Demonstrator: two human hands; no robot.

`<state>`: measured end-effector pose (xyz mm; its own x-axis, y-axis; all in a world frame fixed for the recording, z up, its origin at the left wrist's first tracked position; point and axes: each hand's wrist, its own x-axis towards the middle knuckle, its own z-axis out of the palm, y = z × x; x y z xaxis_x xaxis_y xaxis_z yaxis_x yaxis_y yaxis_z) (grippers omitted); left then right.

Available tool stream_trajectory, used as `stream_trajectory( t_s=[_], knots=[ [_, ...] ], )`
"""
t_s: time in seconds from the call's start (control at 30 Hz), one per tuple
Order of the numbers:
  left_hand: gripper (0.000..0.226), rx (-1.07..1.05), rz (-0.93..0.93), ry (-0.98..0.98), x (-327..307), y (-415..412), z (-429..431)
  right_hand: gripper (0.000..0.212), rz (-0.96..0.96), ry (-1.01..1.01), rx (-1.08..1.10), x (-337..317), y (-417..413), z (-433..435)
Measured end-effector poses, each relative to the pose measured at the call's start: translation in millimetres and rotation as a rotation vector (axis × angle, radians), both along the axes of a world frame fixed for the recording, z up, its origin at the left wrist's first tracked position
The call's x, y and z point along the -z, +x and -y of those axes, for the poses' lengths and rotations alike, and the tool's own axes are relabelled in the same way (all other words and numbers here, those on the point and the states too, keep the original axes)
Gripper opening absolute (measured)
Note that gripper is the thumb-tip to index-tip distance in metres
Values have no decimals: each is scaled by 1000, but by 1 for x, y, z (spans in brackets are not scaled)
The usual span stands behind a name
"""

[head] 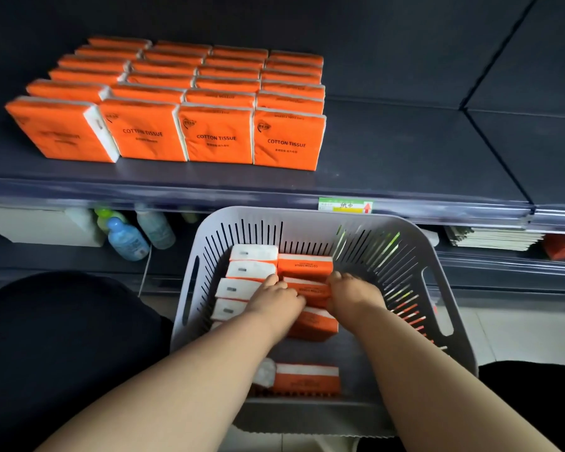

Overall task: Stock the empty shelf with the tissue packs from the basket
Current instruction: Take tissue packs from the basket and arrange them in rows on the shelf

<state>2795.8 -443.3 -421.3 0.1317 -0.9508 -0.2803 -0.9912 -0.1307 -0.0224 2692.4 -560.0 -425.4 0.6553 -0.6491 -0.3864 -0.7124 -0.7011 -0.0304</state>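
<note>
From the head view, well along but not finished. On the shelf [405, 141], a tidy block of stocked packs [190, 93], four across and several deep, filling the left part and leaving the right stretch bare. Left to move, down in the basket [274, 213] just below the shelf edge: a column of white-side-up packs [247, 272] along the left wall, a short row of orange ones beside it, and one loose pack [307, 378] at the near end, well apart from the rest. Perhaps a third of the load remaining, at a guess. Reaching in with both hands: left hand [274, 300] and right hand [353, 296] gripping one orange pack [309, 288] from either side, fingers curled down over its edges, fingertips hidden. Flat, soft-looking, film-wrapped bricks, bright orange with white ends, printed COTTON TISSUE in black. Likely to squash a little under a squeeze.
</note>
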Motion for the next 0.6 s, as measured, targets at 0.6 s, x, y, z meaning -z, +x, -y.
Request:
stream_trajectory(
  t_s=[0.6],
  knots=[
    [40, -48, -15, -288, -66, -17, -24, 45, 375, 106, 93, -89, -50, 0]
  ],
)
